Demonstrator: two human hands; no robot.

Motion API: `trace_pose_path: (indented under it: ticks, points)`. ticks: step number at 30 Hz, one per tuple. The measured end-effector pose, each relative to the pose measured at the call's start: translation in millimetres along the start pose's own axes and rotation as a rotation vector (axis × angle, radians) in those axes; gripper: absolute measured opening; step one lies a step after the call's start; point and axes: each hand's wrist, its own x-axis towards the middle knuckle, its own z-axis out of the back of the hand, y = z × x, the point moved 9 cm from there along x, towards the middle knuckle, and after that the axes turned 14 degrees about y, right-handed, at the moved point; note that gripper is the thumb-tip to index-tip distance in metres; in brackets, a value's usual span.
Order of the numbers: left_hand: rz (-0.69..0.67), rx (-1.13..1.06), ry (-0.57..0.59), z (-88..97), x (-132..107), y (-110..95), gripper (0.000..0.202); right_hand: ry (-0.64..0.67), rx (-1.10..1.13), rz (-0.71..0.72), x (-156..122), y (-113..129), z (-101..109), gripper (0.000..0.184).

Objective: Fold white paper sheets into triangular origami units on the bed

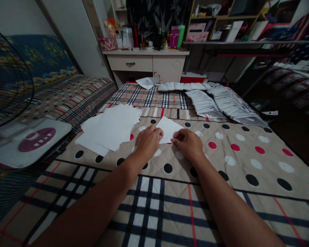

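Note:
A small white sheet of paper [167, 127] lies at an angle on the dotted bedspread, between my two hands. My left hand [149, 136] has its fingers closed at the sheet's left edge. On the right corner of the same sheet, my right hand [186, 141] pinches with thumb and forefinger. To the left of my left hand spreads a loose pile of white paper sheets [109, 127]. Beyond my right hand stand rows of folded white papers [204, 103], packed closely together. One more white paper [147, 82] lies at the bed's far edge.
The bedspread [154, 212] has plaid and dots. A fan [10, 75] and a white padded seat [38, 139] stand at the left. Past the bed is a white dresser [144, 63] crowded with bottles and boxes. A shelf desk [237, 43] stands at the back right.

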Motion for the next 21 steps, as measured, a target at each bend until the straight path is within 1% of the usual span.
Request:
trace_pose_path:
  ticks: [2,7,9,11,15,21]
  points:
    - [-0.019,0.042,0.020,-0.8,2,-7,0.006,-0.004,-0.020,-0.004,0,1,-1,0.008]
    - [0.045,0.085,0.071,-2.8,13,-10,0.034,-0.017,-0.038,0.000,-1,2,-2,0.009]
    - [0.071,0.096,0.095,-2.8,15,-10,0.036,-0.023,-0.033,0.003,-1,1,-1,0.010]
    - [0.096,0.092,0.108,-1.6,17,-8,0.034,-0.015,-0.025,0.001,-2,0,-2,0.010]
    - [0.205,0.082,0.127,-0.3,20,3,0.028,-0.008,-0.001,0.006,-3,-1,-1,0.010]
    - [0.334,0.139,0.065,-0.9,29,25,0.035,0.001,0.006,0.011,-3,0,-1,0.009]
